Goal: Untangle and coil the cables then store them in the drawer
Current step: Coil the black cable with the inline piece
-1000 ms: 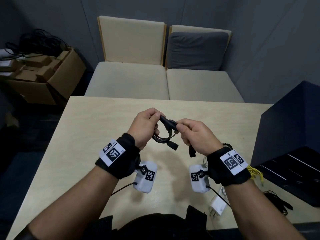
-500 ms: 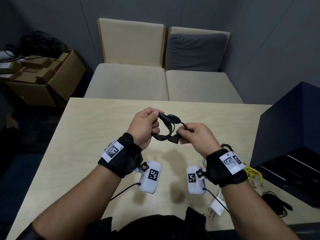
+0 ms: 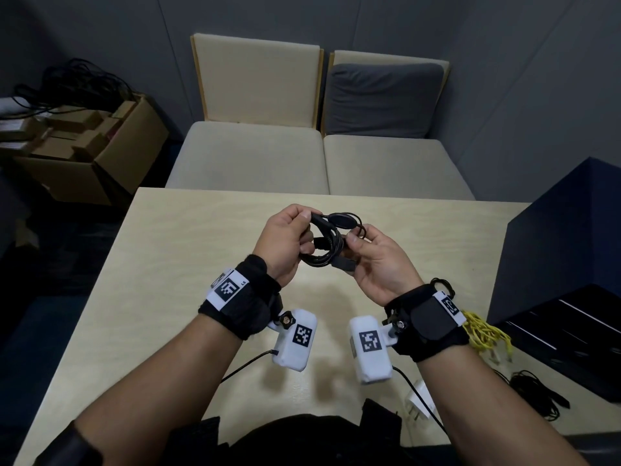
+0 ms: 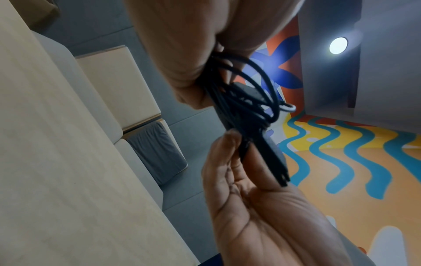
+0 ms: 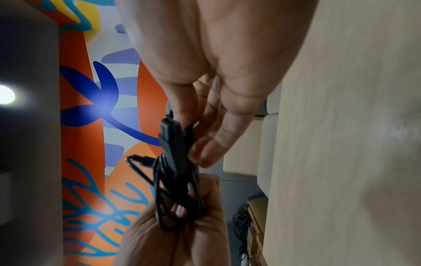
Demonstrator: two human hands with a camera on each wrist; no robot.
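- The left hand [image 3: 285,240] is closed tight around one side of a black cable [image 3: 327,245] that is wound into a small coil.
- The right hand [image 3: 376,260] pinches the other side of the coil with its thumb and fingertips [image 5: 205,154], palm turned up.
- The coil is held up in the air above the light wooden table [image 3: 174,264], between the two hands.
- One black plug sticks out low on the coil, near the right palm.
- A yellow cable [image 3: 484,331] lies on the table just past the right wrist.
- Another black cable [image 3: 534,395] lies in a loose pile near the table's right edge.
- A white plug adapter [image 3: 420,405] lies close to the person's body.
- A dark blue drawer box [image 3: 554,264] stands on the right side of the table.
- Two beige seats [image 3: 312,159] stand behind the table.
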